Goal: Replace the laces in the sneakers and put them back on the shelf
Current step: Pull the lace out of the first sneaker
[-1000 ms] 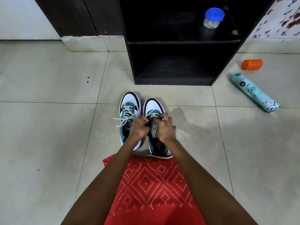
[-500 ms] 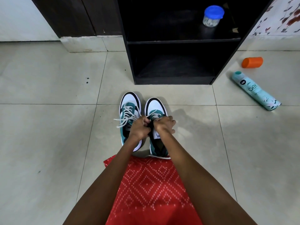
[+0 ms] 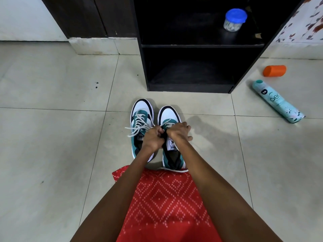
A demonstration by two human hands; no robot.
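Two white, teal and black sneakers stand side by side on the tiled floor, toes toward the shelf. The left sneaker [image 3: 140, 110] has a white lace [image 3: 138, 125] threaded through, its ends loose to the left. Over the throat of the right sneaker [image 3: 168, 115] both hands meet. My left hand [image 3: 153, 138] has its fingers curled and pinches something at the eyelets. My right hand [image 3: 179, 131] grips the upper by the tongue. What they pinch is hidden between the fingers. The black shelf [image 3: 190, 88] stands just beyond the shoes.
A blue-lidded jar [image 3: 234, 20] sits on the shelf's upper board. An orange cap [image 3: 274, 70] and a teal spray can [image 3: 277, 101] lie on the floor to the right. Red patterned cloth [image 3: 166, 203] covers my lap. A dark cabinet [image 3: 83, 16] stands at the back left.
Both hands stay on the right sneaker's throat; the right hand has shifted slightly, fingers now spread over the shoe's outer side. The sneakers have not moved.
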